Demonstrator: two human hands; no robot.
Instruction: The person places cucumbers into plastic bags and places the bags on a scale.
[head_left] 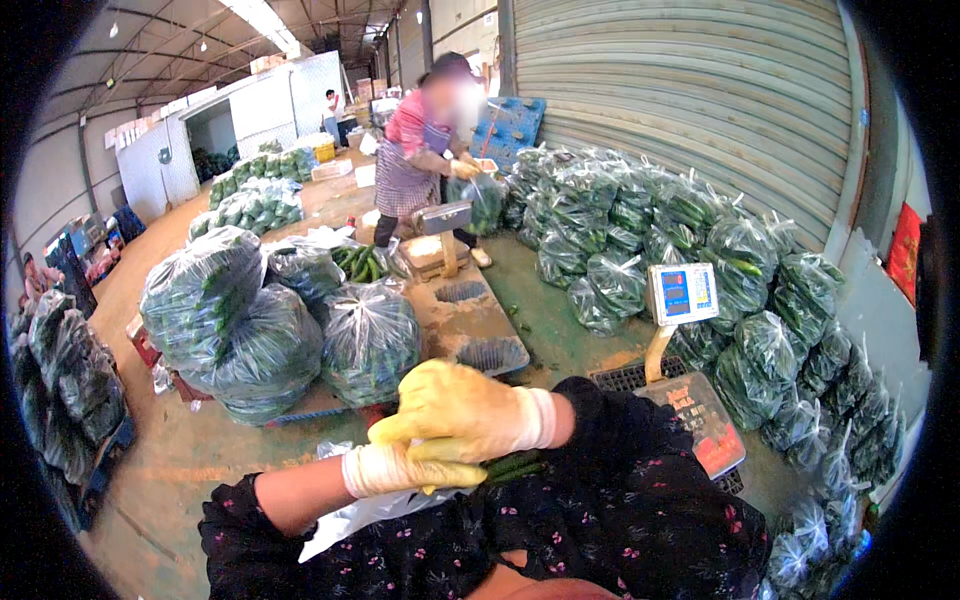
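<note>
In the lower middle of the head view, my two yellow-gloved hands meet in front of my body. My right hand (pixel 468 405) lies over the left, its fingers curled down. Beneath it is my left hand (pixel 425 472), fingers pressed together and partly covered. Whatever the fingers grip is hidden between the gloves. Dark green cucumbers (pixel 515 467) show just right of the left fingertips. White plastic sheeting (pixel 350 520) spreads under my left wrist, across the patterned black clothing.
Large cucumber-filled clear bags (pixel 245 330) stand ahead on the left, by a brown pallet (pixel 460 310). At right is a bench scale (pixel 690 420) with a display (pixel 683 294). Many bagged cucumbers (pixel 610 205) line the shutter. Another person (pixel 420 150) handles a bag ahead.
</note>
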